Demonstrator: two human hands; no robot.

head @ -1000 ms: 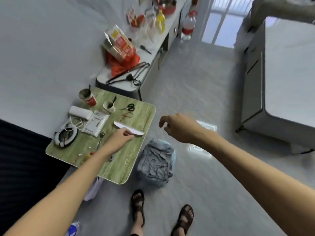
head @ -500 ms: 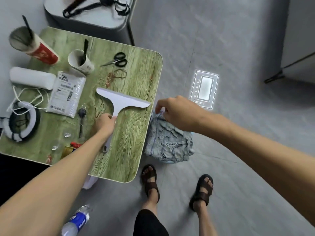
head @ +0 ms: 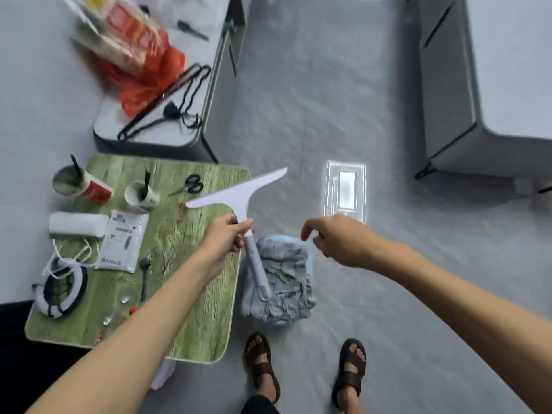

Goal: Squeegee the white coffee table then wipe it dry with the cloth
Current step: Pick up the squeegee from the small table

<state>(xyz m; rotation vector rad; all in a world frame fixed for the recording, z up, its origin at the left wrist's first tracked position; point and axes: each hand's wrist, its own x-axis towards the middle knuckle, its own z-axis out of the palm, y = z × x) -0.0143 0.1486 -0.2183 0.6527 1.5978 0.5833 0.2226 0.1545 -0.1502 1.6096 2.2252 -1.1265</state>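
My left hand (head: pixel 226 236) grips the white squeegee (head: pixel 239 198) near the top of its handle and holds it in the air over the right edge of the green wood-grain table (head: pixel 206 309). Its blade points up and to the right, and the handle hangs down over the crumpled grey-blue cloth (head: pixel 282 282) on the floor. My right hand (head: pixel 337 237) hovers just above and right of the cloth with loosely curled fingers, holding nothing. The white coffee table (head: pixel 507 70) stands at the far right.
On the green table lie two paper cups (head: pixel 80 185), scissors (head: pixel 191 185), a white roll (head: pixel 77 224), a packet (head: pixel 124 239), a spoon and a corded ring. A low white bench (head: pixel 167 124) with hangers and red bags stands behind. My sandalled feet (head: pixel 263 363) are on the grey floor.
My left hand has lifted the squeegee off the green table and swung it to the right. My right hand has come up off the cloth.
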